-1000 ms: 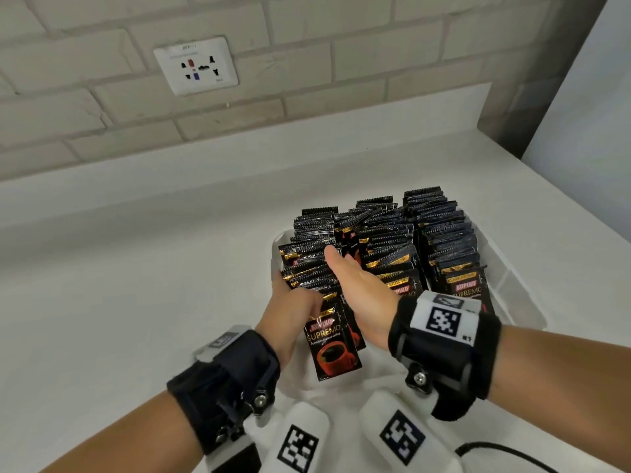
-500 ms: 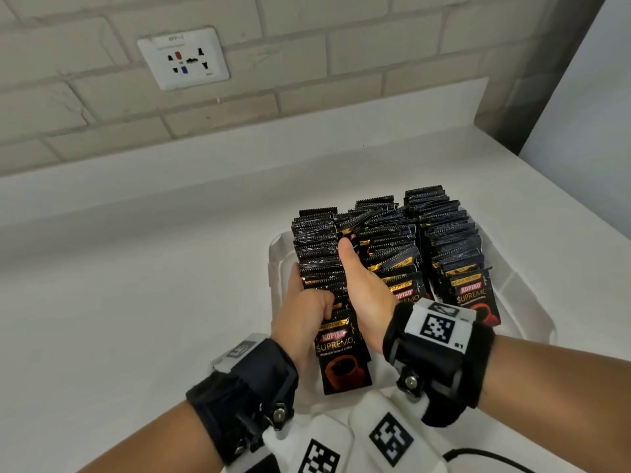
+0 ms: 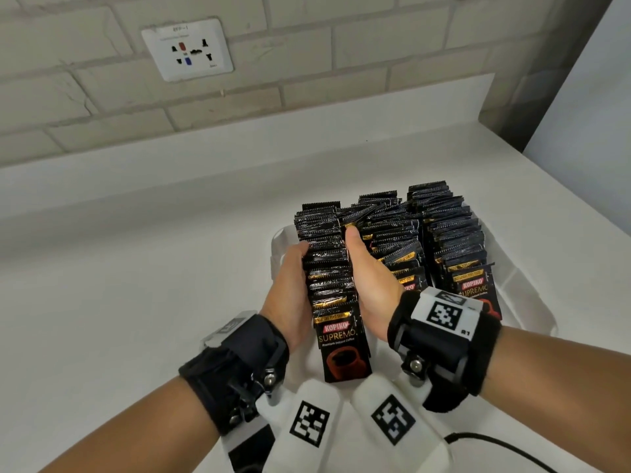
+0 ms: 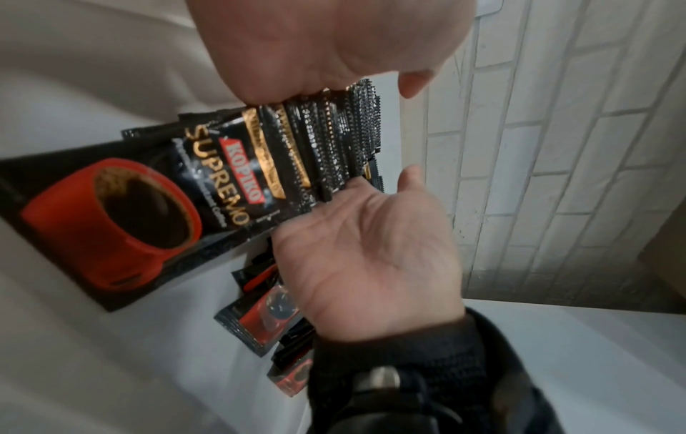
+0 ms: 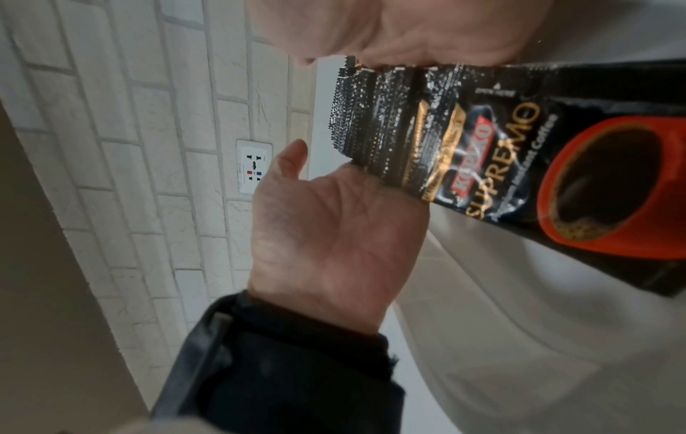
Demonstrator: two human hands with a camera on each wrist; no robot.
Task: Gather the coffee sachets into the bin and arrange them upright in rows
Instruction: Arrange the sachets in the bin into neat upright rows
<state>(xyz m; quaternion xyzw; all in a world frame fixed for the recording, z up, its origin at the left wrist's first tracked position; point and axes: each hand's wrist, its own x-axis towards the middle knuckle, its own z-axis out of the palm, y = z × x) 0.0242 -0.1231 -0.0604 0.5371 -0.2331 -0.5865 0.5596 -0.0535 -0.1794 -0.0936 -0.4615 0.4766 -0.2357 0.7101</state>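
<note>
Left row of coffee sachets [image 3: 329, 268] sandwiched between left hand [image 3: 290, 295] and right hand [image 3: 374, 285], palms flat on either side, fingers straight, nothing curled round. Bin [image 3: 526, 302] near worktop's right edge, three rows standing inside, middle row leaning. Risks: uneven squeeze buckles the row, front sachet [image 3: 343, 346] slides flat toward bin's near wall; releasing too fast lets stack fan out, knocks neighbouring row.

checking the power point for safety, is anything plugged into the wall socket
No, the wall socket on the brick wall shows only bare pin holes, with no plug or cable in it.
</note>
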